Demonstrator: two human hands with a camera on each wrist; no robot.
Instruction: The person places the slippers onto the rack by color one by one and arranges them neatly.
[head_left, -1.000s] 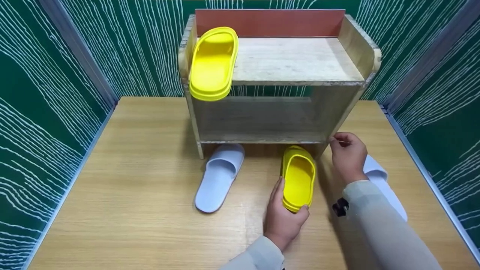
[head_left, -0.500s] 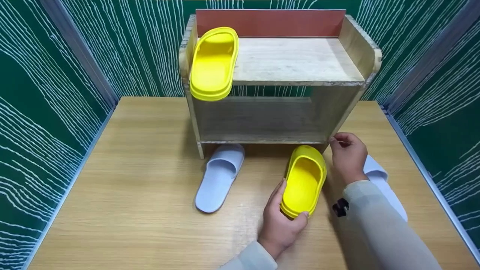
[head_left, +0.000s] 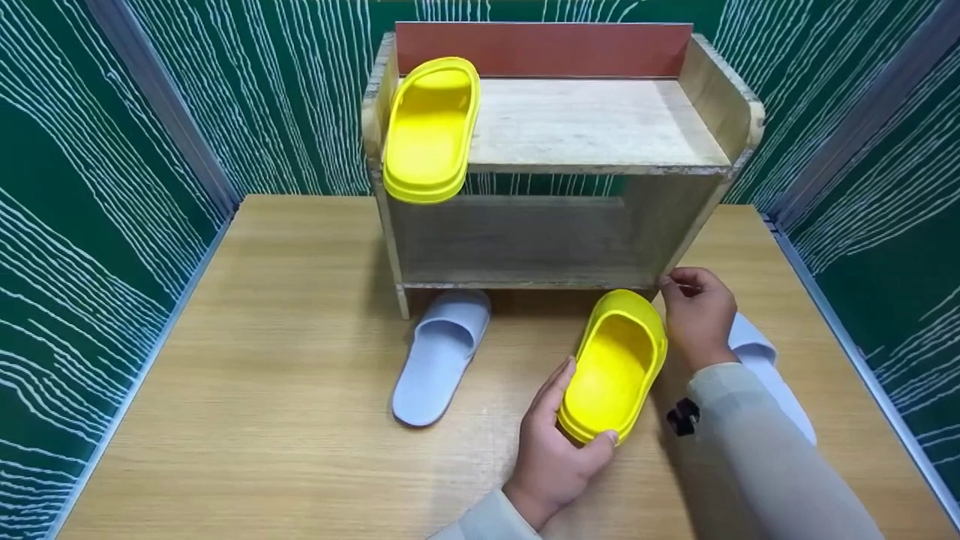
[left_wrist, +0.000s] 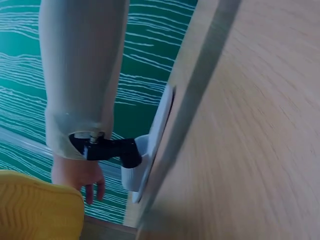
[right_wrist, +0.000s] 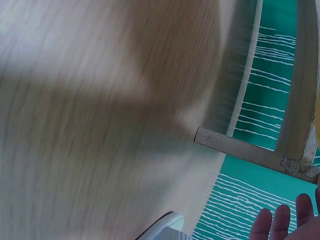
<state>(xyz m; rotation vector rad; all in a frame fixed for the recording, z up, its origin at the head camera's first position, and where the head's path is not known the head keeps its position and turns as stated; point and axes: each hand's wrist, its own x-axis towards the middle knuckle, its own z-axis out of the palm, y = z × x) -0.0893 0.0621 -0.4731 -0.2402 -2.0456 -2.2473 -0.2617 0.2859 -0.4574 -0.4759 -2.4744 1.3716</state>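
Observation:
My left hand (head_left: 553, 459) holds a yellow clog (head_left: 611, 375) by its heel end, thumb at the heel and fingers along its left side. The clog points away, its toe close in front of the right leg of a small wooden shoe rack (head_left: 600, 124). In the left wrist view the clog's ridged yellow sole (left_wrist: 40, 207) fills the lower left corner. My right hand (head_left: 699, 315) stays by the rack's lower right front corner, thumb and forefinger tips right at the edge. Its other fingers (right_wrist: 280, 220) hang loosely in the right wrist view.
A second yellow clog (head_left: 431, 135) rests on the left of the top shelf, its heel over the front edge. One white slipper (head_left: 435, 367) lies before the rack's left leg. Another white slipper (head_left: 769, 367) lies partly behind the right forearm. Green walls (head_left: 97, 187) enclose the wooden table (head_left: 285, 375).
The left hand has brought the clog up and to the right, tilting its toe rightward, so it looks larger. My right hand has kept its place by the rack.

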